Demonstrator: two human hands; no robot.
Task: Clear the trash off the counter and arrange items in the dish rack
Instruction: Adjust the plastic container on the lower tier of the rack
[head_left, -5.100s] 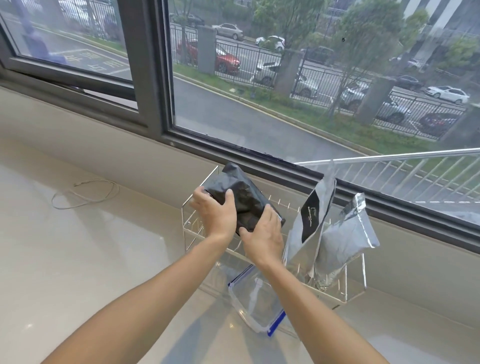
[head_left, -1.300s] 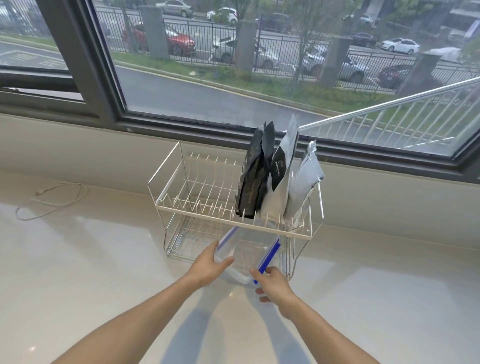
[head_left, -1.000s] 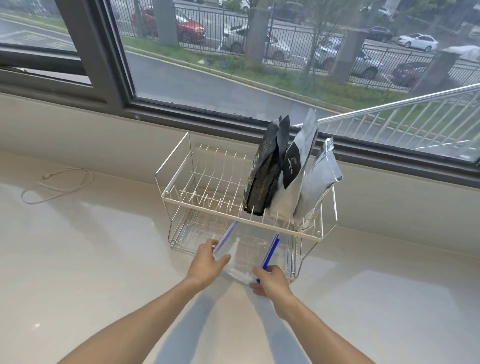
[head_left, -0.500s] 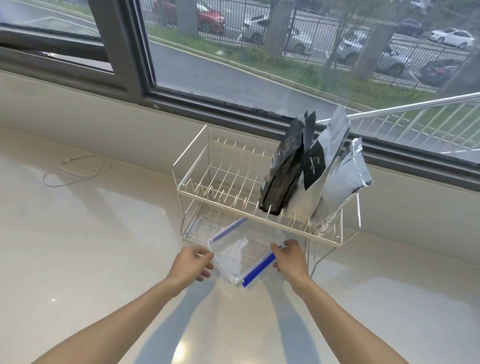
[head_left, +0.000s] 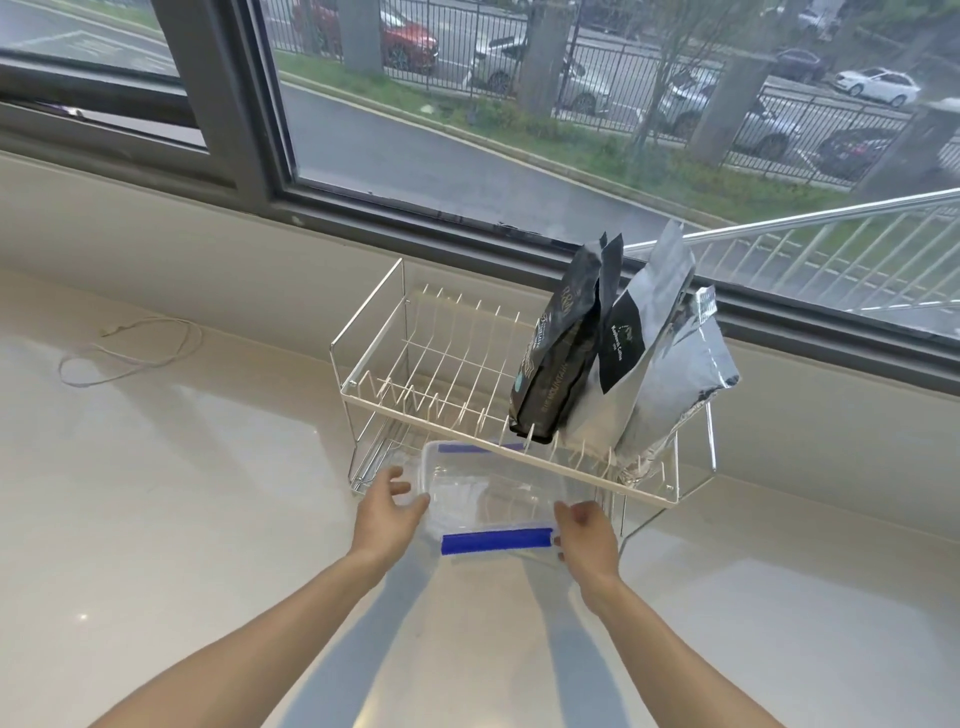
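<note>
A white two-tier wire dish rack (head_left: 431, 410) stands on the pale counter against the window ledge. Three foil pouches stand upright at the right end of its top tier: a black pouch (head_left: 561, 358), a silver pouch with a black label (head_left: 644, 332) and a plain silver pouch (head_left: 685, 379). A clear plastic container with blue clips (head_left: 493, 499) lies level, half under the top tier at the rack's front. My left hand (head_left: 387, 512) grips its left end and my right hand (head_left: 584, 535) grips its right front corner by the blue clip.
A thin white cable (head_left: 130, 348) lies coiled on the counter at the far left. The dark window frame (head_left: 249, 130) and ledge run behind the rack. The glossy counter (head_left: 182, 519) stretches left, right and in front of the rack.
The black pouch went from my hands into the rack's top tier. Both hands then took the clear container at the lower tier and turned it from slanted to square with the rack's front.
</note>
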